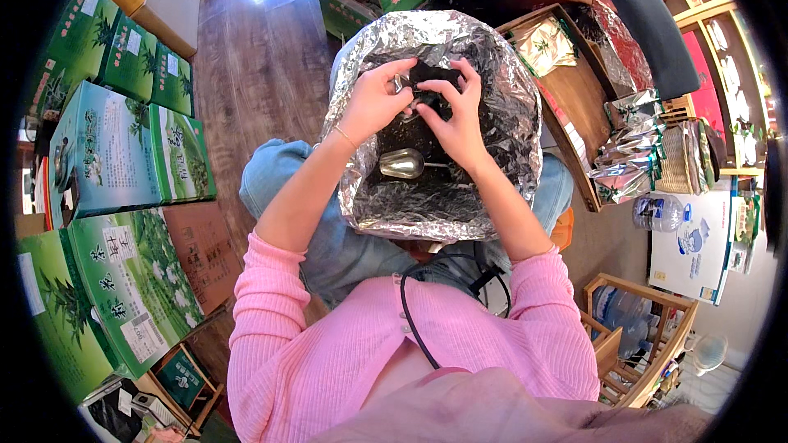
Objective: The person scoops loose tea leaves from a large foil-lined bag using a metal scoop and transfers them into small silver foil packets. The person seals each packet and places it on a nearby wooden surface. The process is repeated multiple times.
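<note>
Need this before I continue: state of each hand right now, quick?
Left hand: closed on a small, shiny silver object, exact kind unclear.
Right hand: partly curled close by; whether it holds anything cannot be told.

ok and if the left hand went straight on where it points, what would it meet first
Probably the right hand: the left hand points rightward, towards it. From this single view, depth is unclear, so it might pass slightly above or below.

Dark printed characters on a large green carton — white printed label beneath
</note>
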Motion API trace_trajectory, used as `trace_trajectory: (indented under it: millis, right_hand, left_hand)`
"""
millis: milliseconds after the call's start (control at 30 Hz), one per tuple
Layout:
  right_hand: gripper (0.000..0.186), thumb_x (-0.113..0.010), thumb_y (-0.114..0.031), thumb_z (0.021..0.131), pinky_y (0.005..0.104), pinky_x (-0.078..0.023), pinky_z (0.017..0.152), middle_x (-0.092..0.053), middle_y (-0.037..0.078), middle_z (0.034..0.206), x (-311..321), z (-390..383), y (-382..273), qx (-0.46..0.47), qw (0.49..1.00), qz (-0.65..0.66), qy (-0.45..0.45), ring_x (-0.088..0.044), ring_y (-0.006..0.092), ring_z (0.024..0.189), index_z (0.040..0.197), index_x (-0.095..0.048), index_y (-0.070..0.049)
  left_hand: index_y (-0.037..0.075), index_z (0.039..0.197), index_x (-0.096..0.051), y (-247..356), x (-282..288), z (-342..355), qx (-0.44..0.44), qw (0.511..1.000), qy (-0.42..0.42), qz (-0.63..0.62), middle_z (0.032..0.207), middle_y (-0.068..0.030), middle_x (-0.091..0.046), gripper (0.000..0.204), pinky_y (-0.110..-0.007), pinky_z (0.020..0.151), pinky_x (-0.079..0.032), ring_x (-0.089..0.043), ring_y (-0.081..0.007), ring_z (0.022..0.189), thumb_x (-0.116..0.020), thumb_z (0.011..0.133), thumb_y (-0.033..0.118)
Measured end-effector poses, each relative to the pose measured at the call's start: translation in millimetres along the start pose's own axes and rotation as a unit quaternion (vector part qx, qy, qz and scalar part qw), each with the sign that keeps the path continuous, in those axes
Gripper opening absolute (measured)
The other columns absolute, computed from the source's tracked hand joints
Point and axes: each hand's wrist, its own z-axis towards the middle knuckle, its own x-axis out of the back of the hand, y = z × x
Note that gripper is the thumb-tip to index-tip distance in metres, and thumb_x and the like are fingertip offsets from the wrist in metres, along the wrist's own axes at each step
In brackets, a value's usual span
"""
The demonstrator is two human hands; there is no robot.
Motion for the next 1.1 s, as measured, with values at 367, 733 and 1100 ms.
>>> trace_trajectory:
  millis: [367,733,1100]
  right_hand:
    - [0.014,-0.065,0.003,0.083,0.0248,-0.052,0.077,-0.050,0.006,0.108,60,45,5,-0.100,0.976,0.173,-0.083,-0.054,0.0158,0.100,0.096,-0.060,0.000]
    - [0.027,-0.067,0.003,0.083,0.0267,-0.051,0.082,-0.047,0.006,0.119,105,53,-44,-0.055,0.952,0.295,-0.067,-0.053,0.0152,0.106,0.107,-0.055,-0.003]
    - [0.014,-0.068,0.006,0.080,0.0360,-0.041,0.098,-0.056,0.010,0.112,104,41,-36,0.006,0.945,0.325,0.023,-0.055,0.0225,0.112,0.089,-0.062,-0.002]
  left_hand:
    - [0.004,0.138,-0.044,20,15,-4,-0.099,0.993,0.066,0.004,0.133,-0.0120,-0.052,0.048,-0.026,0.076,-0.051,-0.064,-0.0161,0.096,-0.058,0.094,0.019]
    - [-0.001,0.145,-0.022,19,-25,-7,-0.079,0.991,-0.084,0.075,0.138,-0.0134,-0.042,0.105,-0.034,0.108,-0.033,-0.042,-0.0204,0.127,-0.088,0.064,0.016]
    - [0.005,0.128,-0.041,12,-23,-13,-0.145,0.970,0.037,0.189,0.103,-0.0153,-0.062,0.070,-0.039,0.086,-0.049,-0.062,-0.0344,0.098,-0.077,0.069,0.011]
